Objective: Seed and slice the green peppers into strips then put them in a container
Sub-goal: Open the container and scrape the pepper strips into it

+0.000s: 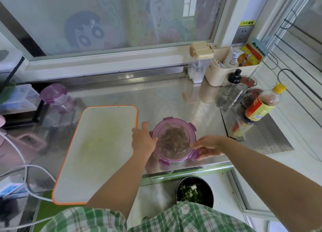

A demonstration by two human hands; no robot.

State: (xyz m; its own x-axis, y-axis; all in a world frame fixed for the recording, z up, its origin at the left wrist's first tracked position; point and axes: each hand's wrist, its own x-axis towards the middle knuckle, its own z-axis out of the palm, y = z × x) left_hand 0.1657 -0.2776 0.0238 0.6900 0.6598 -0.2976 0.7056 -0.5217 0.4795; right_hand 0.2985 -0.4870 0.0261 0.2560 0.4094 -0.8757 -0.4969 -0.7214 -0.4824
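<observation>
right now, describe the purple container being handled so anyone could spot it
Find the orange-rimmed cutting board on the steel counter. Just right of it sits a round purple-lidded container with brownish contents, between the left hand and right hand. The other purple-lidded tub, far left, is untouched.

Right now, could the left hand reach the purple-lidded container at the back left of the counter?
Probably yes. Between the left hand and that far container lies only the flat cutting board, nothing tall. The hand rests on the near container, so it must leave it first.
</observation>
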